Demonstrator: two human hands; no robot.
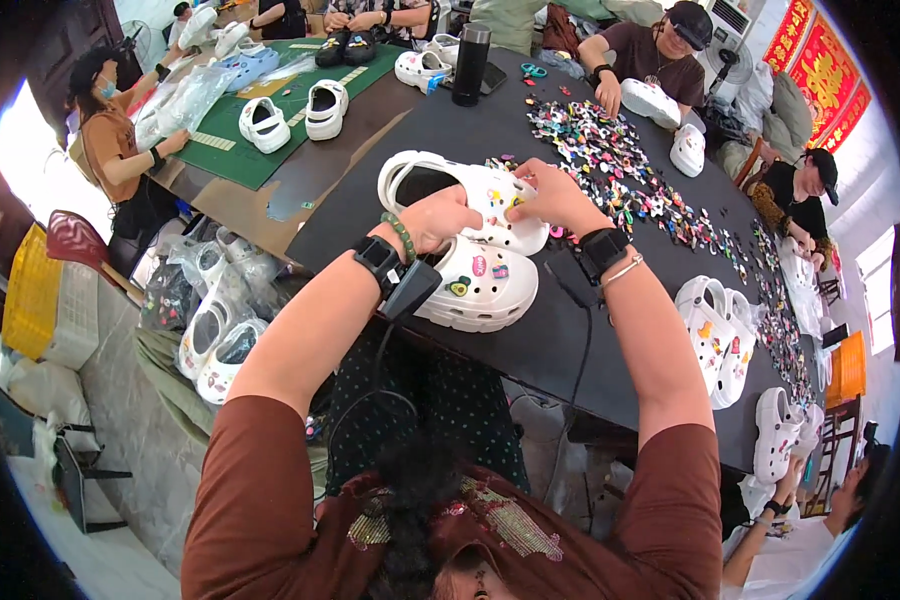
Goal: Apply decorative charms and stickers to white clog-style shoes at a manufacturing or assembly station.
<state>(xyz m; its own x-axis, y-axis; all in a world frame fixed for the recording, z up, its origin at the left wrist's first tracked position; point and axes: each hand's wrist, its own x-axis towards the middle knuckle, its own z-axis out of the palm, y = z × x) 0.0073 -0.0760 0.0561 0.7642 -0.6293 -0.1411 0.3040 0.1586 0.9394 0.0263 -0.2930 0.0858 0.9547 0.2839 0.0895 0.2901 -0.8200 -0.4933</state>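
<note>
In front of me, a white clog [482, 182] with small colourful charms on its upper rests at the far side of a second white clog [485, 306]. My left hand [435, 218] is closed on the far clog, its fingers bent at the foot opening. My right hand [562, 202] grips the same clog by the toe, thumb at a small yellowish charm [515, 211]. What the left fingertips touch is hidden. On the near clog's upper sit a pink charm [479, 266] and an avocado-shaped charm [458, 287].
A heap of loose shoe charms [610, 160] spreads over the black table [370, 215] beyond my right hand. More charm-covered clogs [708, 335] stand at right. A dark tumbler [471, 65] stands at the far edge. Bagged clogs [210, 335] lie at lower left. Several people work around.
</note>
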